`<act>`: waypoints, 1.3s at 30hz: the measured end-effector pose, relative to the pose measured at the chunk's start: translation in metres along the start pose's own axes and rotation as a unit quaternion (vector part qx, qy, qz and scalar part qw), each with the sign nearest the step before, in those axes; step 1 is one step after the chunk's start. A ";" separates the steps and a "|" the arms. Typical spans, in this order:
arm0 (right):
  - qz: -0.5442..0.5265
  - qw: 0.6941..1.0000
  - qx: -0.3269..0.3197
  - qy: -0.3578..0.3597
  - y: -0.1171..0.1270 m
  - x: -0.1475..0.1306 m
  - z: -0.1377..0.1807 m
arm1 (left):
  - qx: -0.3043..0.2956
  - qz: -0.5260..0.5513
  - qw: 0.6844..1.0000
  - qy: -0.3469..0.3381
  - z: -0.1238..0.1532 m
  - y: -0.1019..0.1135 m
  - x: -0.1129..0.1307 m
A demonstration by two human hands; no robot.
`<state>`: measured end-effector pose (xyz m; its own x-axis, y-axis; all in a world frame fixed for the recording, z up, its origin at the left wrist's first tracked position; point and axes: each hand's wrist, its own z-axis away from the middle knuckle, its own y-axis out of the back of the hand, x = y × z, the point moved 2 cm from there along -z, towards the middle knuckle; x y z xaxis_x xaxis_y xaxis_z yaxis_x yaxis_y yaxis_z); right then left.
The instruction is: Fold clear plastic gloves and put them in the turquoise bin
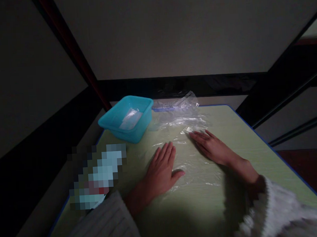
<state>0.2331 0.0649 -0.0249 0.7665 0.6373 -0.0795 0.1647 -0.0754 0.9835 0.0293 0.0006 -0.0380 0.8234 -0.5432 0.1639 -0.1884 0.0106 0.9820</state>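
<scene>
A clear, crinkled plastic bag (180,122) lies spread over the table, its far end bunched up and raised at the back edge. My left hand (161,168) rests flat on the near part of the plastic, palm down, thumb pointing right. To the right, my right hand (211,145) is over the plastic too, fingers stretched out toward the left; whether its palm presses down is hard to see. Neither hand grips anything. The plastic's near edge is so transparent that I cannot make out where it ends.
A turquoise plastic basin (136,132) stands at the back left, with folded clear plastic (131,118) inside. A blurred-out light blue object (105,171) lies at the left edge. The pale green table (246,145) has a blue rim, with walls behind and left.
</scene>
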 end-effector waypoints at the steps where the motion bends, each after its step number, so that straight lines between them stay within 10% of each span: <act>1: -0.001 1.000 0.001 -0.006 0.002 0.000 0.004 | -0.008 -0.004 1.000 -0.006 -0.001 0.001 -0.003; 17: 0.070 0.990 0.067 -0.101 -0.013 -0.063 0.089 | -0.050 -0.041 0.997 -0.044 -0.004 0.014 -0.024; 29: 0.112 0.984 0.102 -0.089 -0.020 -0.061 0.092 | 0.004 -0.008 0.999 -0.036 -0.032 0.000 0.097; 39: 0.129 0.981 0.111 -0.090 -0.014 -0.063 0.089 | 0.029 -0.031 0.999 -0.004 -0.026 -0.012 0.072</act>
<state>0.2378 -0.0421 -0.0485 0.8944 0.4308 0.1200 0.0666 -0.3935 0.9169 0.1042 -0.0168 -0.0358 0.8302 -0.5481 0.1021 -0.1680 -0.0714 0.9832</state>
